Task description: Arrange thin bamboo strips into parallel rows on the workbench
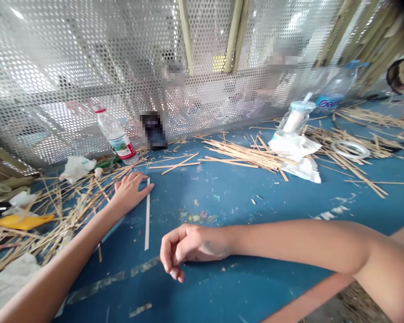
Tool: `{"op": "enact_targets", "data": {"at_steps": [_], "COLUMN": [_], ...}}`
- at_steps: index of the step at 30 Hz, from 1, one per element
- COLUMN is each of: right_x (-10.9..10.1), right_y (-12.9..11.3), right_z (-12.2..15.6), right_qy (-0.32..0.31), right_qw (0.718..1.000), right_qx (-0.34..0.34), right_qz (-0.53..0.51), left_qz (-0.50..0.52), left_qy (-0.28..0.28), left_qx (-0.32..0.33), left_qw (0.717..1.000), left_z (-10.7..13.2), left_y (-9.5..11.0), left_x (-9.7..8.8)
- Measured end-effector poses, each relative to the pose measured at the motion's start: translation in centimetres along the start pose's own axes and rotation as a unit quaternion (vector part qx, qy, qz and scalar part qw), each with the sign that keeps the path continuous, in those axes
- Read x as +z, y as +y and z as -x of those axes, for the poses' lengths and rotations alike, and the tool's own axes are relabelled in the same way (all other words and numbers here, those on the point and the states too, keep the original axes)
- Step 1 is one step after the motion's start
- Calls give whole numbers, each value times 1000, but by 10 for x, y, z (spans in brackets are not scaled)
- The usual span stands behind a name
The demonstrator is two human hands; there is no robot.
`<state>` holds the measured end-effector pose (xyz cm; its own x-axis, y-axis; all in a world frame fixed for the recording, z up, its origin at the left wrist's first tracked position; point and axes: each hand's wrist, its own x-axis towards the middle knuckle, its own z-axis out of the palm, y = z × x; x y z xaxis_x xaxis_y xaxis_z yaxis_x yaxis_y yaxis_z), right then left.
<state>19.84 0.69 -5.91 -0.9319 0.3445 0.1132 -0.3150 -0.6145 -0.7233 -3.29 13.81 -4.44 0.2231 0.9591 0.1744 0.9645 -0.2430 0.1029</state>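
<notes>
My left hand (130, 192) lies on the blue tabletop (229, 193) with its fingers stretched out. Its thumb reaches the top end of a flat white strip (147, 220), and its other fingers are beside scattered thin bamboo sticks. I see nothing gripped in it. Lower and to the right, my right hand (195, 246) rests on the table, fingers loosely curled in toward the thumb. Nothing sticks out from those fingers, and the palm is hidden. A gap separates this hand from the strip.
Behind stands a perforated metal screen (121, 58). Near it are a red-capped bottle (121, 143), a phone (155, 132), a lidded cup (294, 119) and a large bottle (336, 92). Bamboo sticks (239, 152), tissues (298, 154) and a white ring (350, 149) lie about.
</notes>
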Motion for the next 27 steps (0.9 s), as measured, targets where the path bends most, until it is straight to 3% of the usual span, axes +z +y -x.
{"op": "enact_targets", "data": {"at_steps": [3, 8, 14, 18, 27], "right_x": [-2, -5, -8, -10, -14], "right_y": [-1, -2, 2, 3, 7], "right_z": [-2, -6, -6, -8, -11], "right_qy": [-21, -46, -52, -61, -36], "right_qw": [1000, 999, 998, 997, 996], "right_qx": [9, 28, 31, 19, 49], "right_qz": [7, 3, -31, -43, -70], "left_qz": [-19, -22, -56, -97, -250], "left_qy": [9, 4, 13, -12, -76], "left_qx": [30, 16, 43, 47, 200], "left_qw": [999, 1000, 997, 994, 944], "left_z": [1, 1, -1, -9, -42], "left_y": [2, 3, 1, 0, -7], "left_x": [-3, -4, -11, -21, -33]}}
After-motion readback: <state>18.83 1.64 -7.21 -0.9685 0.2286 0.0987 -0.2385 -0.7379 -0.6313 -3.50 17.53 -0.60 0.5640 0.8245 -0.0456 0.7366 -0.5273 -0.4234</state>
